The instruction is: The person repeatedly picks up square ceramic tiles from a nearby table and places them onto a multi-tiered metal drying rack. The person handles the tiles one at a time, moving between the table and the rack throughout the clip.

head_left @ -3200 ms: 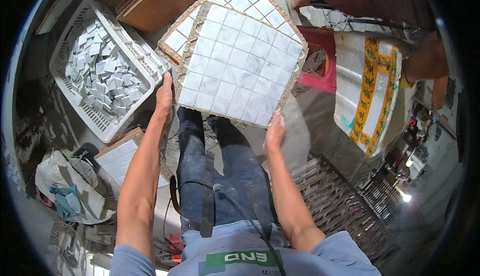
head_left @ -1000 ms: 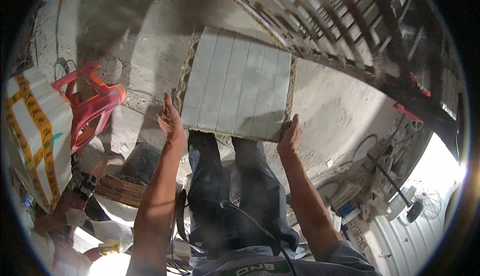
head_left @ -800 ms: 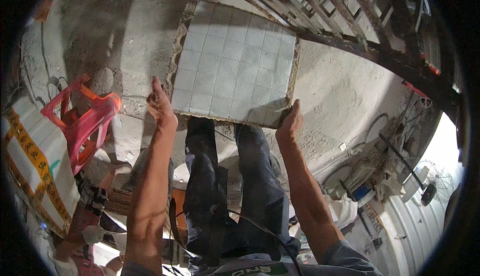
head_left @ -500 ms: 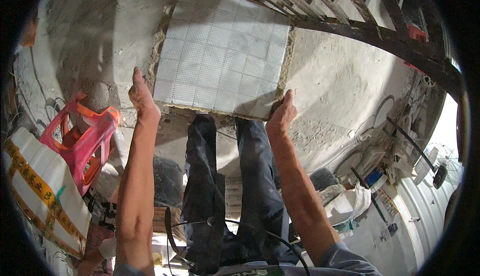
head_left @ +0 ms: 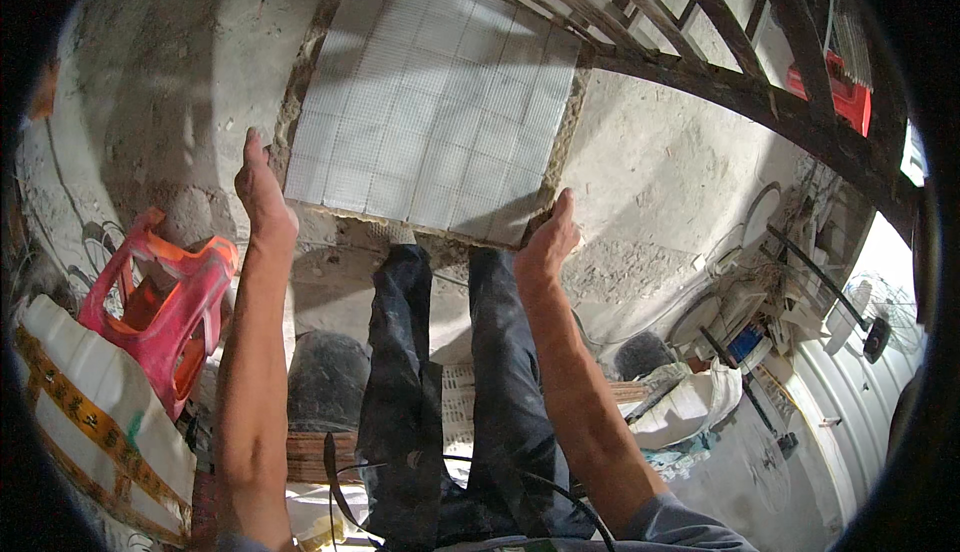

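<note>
One square sheet of small pale mosaic tiles (head_left: 435, 117) is held out flat in front of the person, its mesh-gridded face up, over a rough grey concrete floor (head_left: 660, 167). The left hand (head_left: 262, 192) has its grip on the sheet's near left corner, fingers pointing up along the left edge. The right hand (head_left: 548, 242) has its grip closed on the near right corner, thumb on top and fingers tucked beneath. Both forearms rise from the lower edge, and the person's dark trouser legs (head_left: 440, 372) show directly below the sheet. Beyond the far edge of the sheet runs a dark wooden lattice frame (head_left: 700, 62). Left of the left arm stands a red plastic stool (head_left: 165, 302), and just below it a white sack with a yellow patterned band (head_left: 90, 412). Well to the right lie tangled cables and tools (head_left: 760, 302) near a small fan (head_left: 865, 317).
</note>
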Demonstrator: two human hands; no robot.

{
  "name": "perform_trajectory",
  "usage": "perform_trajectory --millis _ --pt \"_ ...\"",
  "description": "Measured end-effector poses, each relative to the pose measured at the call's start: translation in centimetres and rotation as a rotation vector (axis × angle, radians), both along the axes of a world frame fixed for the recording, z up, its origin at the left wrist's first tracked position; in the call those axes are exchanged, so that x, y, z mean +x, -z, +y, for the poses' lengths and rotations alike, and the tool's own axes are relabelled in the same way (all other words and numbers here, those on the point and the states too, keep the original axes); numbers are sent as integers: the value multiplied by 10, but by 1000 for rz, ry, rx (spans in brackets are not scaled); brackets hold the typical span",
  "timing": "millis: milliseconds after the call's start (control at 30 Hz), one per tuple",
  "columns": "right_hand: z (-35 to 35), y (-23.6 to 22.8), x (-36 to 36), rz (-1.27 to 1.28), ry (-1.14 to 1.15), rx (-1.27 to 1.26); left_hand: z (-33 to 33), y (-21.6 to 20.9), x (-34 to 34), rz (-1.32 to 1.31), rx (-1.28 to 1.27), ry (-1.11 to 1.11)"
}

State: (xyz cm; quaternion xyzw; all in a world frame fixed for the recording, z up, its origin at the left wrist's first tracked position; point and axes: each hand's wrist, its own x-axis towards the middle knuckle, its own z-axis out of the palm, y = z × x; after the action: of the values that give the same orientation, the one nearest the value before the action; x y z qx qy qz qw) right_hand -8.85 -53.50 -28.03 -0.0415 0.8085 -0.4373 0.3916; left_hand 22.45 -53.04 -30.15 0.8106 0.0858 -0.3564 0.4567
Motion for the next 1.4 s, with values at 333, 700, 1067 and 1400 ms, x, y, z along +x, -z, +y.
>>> perform_trajectory --millis 333,700,1067,1400 --pt "-30 29 15 -16 112 -59 -56 21 11 84 -144 131" --pt "-79 74 1 -76 -29 -315 -126 77 26 228 -224 186" --pt "-137 92 -19 -209 82 -253 -185 111 25 238 -515 269" --pt "-138 87 -6 -171 60 -379 -184 88 15 177 -430 235"
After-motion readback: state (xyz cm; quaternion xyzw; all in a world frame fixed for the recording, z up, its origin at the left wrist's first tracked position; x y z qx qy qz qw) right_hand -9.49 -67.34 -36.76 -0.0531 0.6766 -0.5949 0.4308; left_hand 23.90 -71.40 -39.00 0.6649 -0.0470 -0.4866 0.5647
